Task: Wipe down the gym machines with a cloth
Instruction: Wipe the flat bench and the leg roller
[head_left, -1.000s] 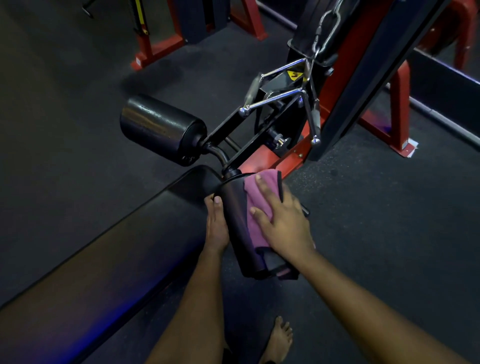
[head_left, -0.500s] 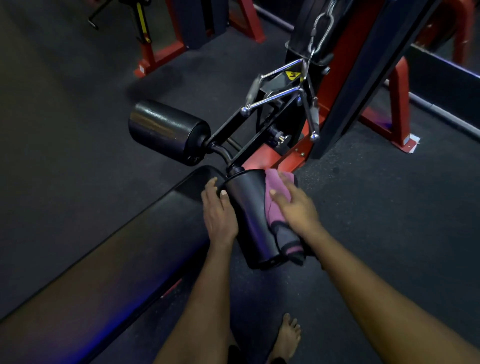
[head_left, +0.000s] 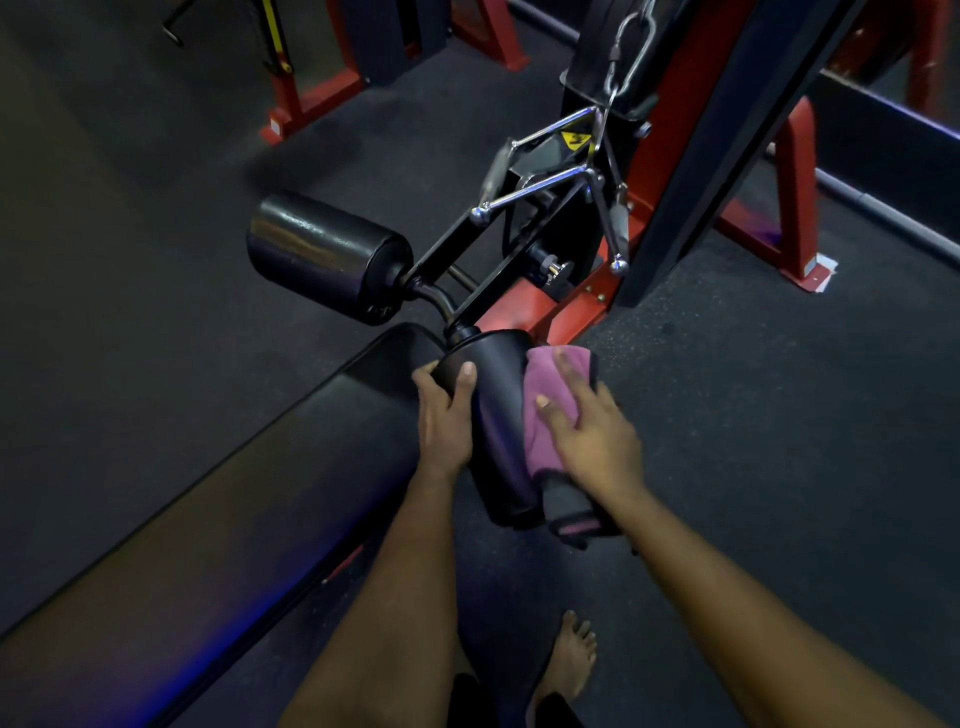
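Rubber flooring (head_left: 779, 415), dark and speckled, fills the head view; a long black pad (head_left: 234, 519) runs across it from the lower left corner up toward the centre. Beyond its far end stands the gym machine, a black upright (head_left: 727, 130) on a red frame (head_left: 545, 312); a black arm slants down from it and carries two black rollers. The far roller (head_left: 322, 254) lies with its long axis left to right, dipping slightly to the right; the near roller (head_left: 498, 415) has its long axis running from the arm at the upper left down toward the person, free end nearest the camera.

The left hand (head_left: 441, 421) grips the near roller's left flank, fingers curled round the side and thumb laid on top; the right hand (head_left: 597, 436) lies flat on the cloth (head_left: 550, 410), fingers straight and spread, pressing it against the roller's right side. The cloth is pink-purple, draped lengthwise along the roller, with a dark grey end edged in pink hanging past the roller's near end.

A chrome handle (head_left: 545, 187) hangs from a carabiner (head_left: 631, 41) in front of the upright; behind it sits a yellow warning sticker (head_left: 575, 139) with a black symbol, no writing legible. A bare foot (head_left: 571, 654) stands on the floor at the bottom edge.
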